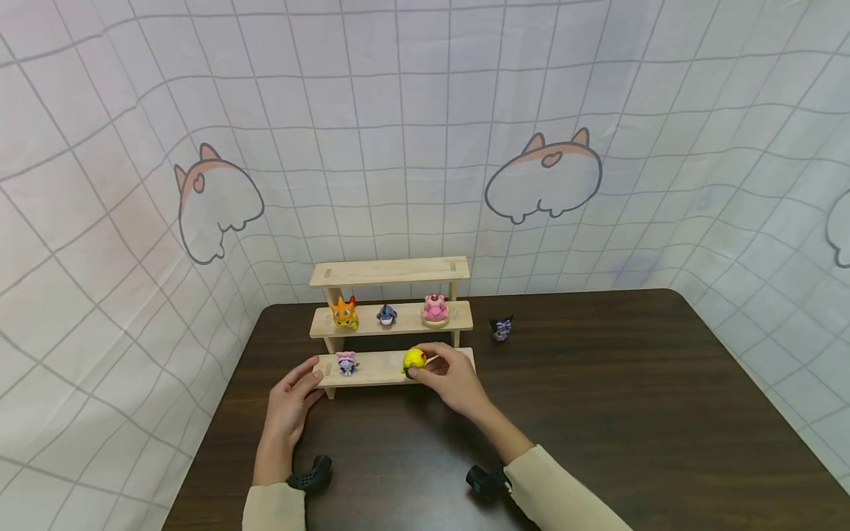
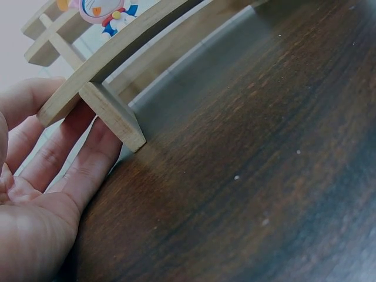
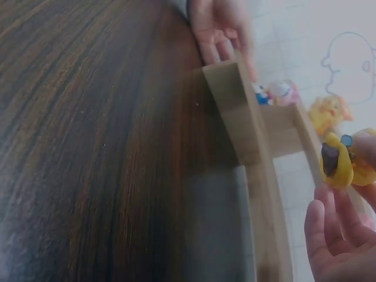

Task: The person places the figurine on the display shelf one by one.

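On the lowest step of the wooden shelf (image 1: 392, 369), the right hand (image 1: 451, 380) pinches a yellow figure (image 1: 415, 360), apparently placing it; next comes a gentle release. The left hand (image 1: 292, 394), fingers straight, steadies the shelf's left end.

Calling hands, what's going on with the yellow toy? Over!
Right hand pinching yellow toy at bottom shelf. Left hand steadying shelf's left end. Pink toy beside it, apart; nothing blocking.

Dark wooden table (image 1: 598, 413) bears a three-tier wooden shelf (image 1: 392, 271) near its back edge; small black figurine (image 1: 501, 327) stands just right of it.
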`<move>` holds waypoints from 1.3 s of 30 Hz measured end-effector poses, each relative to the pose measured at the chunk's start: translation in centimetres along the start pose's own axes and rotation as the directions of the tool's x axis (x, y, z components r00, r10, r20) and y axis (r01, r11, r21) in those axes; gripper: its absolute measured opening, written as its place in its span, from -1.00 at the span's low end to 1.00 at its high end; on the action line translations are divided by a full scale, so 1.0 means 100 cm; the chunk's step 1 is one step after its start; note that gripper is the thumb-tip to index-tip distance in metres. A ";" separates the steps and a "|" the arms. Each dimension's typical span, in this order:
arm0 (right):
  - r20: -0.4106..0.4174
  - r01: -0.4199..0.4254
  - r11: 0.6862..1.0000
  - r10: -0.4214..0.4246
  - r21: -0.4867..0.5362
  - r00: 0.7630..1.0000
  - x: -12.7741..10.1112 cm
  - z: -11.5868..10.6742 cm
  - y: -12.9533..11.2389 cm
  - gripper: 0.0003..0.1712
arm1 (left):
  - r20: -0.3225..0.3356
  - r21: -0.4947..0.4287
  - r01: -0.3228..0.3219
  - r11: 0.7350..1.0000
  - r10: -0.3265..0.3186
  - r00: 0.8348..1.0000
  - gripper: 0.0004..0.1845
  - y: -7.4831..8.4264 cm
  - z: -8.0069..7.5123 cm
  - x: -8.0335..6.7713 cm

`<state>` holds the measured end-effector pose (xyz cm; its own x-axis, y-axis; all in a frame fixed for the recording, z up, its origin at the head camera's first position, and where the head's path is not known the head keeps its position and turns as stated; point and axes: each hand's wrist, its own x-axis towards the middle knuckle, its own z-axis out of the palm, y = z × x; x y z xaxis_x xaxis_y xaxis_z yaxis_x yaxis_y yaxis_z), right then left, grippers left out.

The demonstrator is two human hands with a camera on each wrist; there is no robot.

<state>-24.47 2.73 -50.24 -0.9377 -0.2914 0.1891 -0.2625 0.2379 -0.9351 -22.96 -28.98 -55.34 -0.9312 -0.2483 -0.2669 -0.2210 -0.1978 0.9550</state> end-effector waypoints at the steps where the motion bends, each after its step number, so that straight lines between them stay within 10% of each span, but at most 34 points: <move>1: 0.000 -0.004 1.000 0.004 -0.003 1.000 0.002 0.002 0.000 -0.57 | 0.000 -0.002 0.000 1.000 0.000 1.000 -0.44 0.000 0.000 0.000; 39: -0.028 -0.052 0.981 0.048 -0.188 0.998 0.030 0.038 0.007 -0.56 | 0.011 0.015 0.014 1.000 -0.015 1.000 -0.49 0.001 -0.001 0.002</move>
<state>-26.60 -1.44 -51.50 -0.9552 -0.2539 0.1521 -0.2511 0.4230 -0.8707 -23.12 -29.14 -55.36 -0.9311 -0.2347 -0.2793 -0.2387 -0.1872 0.9529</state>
